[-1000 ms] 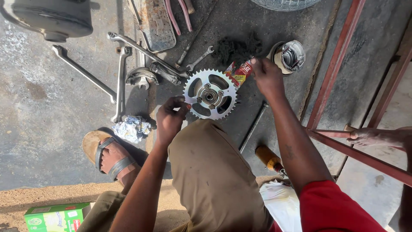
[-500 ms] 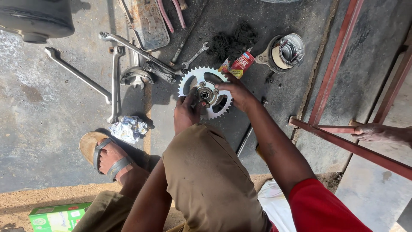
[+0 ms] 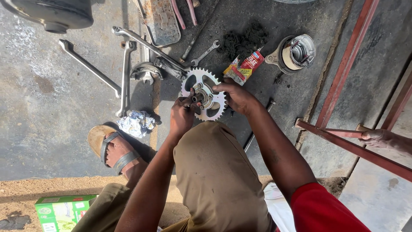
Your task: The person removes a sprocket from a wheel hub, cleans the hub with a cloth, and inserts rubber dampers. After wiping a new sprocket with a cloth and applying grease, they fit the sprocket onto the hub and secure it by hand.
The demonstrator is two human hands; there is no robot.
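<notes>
The person is crouching over a grey concrete floor (image 3: 51, 103) and working on one round, silver, toothed metal sprocket (image 3: 203, 93), which is lying flat just beyond the knee, near the middle of the scene. The left hand (image 3: 182, 115) is pinching at the small hub in the sprocket's centre, its fingertips drawn together on that part. The right hand (image 3: 237, 96) is resting on the sprocket's right rim, fingers curled over the teeth and steadying it.

Judging from how things lie, the job looks to be in its middle: the sprocket is off any wheel, the hub piece is seated but the fingers are busy with it, and loose parts are lying unassembled around it. Whether the hub piece is going in or coming out cannot be told.

Counting what is spread about: three long silver metal levers or rods (image 3: 90, 66) are lying to the far left, one small silver open-ended spanner (image 3: 205, 53) is lying far of the sprocket, one red and yellow sachet (image 3: 245, 67) is lying just right of it, and one round drum-shaped metal housing (image 3: 295, 53) is sitting farther right. One crumpled ball of foil (image 3: 136, 123) is resting near the sandalled foot (image 3: 115, 150). One green cardboard box (image 3: 62, 212) is at the near left. Another person's hand (image 3: 380, 139) is gripping a red steel bar (image 3: 343, 144) at the right.
</notes>
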